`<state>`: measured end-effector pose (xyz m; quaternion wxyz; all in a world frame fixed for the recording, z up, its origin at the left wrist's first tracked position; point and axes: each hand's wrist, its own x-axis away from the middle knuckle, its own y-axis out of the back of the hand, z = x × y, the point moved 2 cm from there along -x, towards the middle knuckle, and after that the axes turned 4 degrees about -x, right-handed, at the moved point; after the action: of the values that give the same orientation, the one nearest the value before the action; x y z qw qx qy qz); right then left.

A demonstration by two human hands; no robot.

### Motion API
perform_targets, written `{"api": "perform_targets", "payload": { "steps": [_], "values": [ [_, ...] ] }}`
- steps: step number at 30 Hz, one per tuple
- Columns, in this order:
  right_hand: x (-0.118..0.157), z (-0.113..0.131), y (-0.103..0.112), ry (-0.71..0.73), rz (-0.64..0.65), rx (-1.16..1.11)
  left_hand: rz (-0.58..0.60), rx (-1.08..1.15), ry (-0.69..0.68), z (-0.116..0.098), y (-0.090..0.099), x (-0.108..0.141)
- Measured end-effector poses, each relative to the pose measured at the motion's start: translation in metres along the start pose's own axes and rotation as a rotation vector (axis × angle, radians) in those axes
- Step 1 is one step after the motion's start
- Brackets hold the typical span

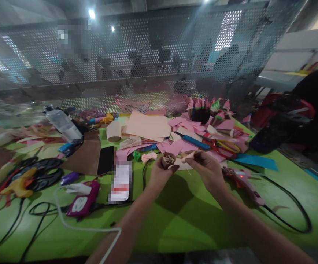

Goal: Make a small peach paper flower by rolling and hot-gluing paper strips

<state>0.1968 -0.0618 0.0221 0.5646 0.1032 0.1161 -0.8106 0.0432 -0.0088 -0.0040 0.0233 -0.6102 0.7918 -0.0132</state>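
Observation:
Above the green table (pixel 197 227), my left hand (pixel 159 174) is closed round a small brown paper roll (pixel 169 160), its open end showing lighter folded paper inside. My right hand (pixel 209 169) pinches a pale pink strip of paper (pixel 189 157) between thumb and fingertips, just to the right of the roll. A pale paper piece (pixel 183 165) lies behind and between the hands; whether it touches either one I cannot tell. A pink glue gun (pixel 244 185) with a small red light rests to the right of my right hand.
Pink paper scraps, a blue cutter (pixel 194 142) and red-handled scissors (pixel 221 146) lie behind my hands. Phones, a purple power strip (pixel 84 200) and loose cables occupy the left. A clear bottle (pixel 64 124) leans farther back. A perforated metal screen (pixel 120 62) stands behind the table.

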Motion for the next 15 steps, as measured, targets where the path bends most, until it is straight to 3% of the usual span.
{"api": "perform_targets", "payload": {
  "steps": [9,15],
  "values": [
    [0.003,0.005,0.001,-0.007,0.058,-0.007,0.076,-0.503,-0.226,-0.008,0.003,0.008],
    [0.003,0.007,-0.002,-0.031,0.048,0.027,0.153,-0.633,-0.288,-0.009,0.000,0.014]
  ]
}}
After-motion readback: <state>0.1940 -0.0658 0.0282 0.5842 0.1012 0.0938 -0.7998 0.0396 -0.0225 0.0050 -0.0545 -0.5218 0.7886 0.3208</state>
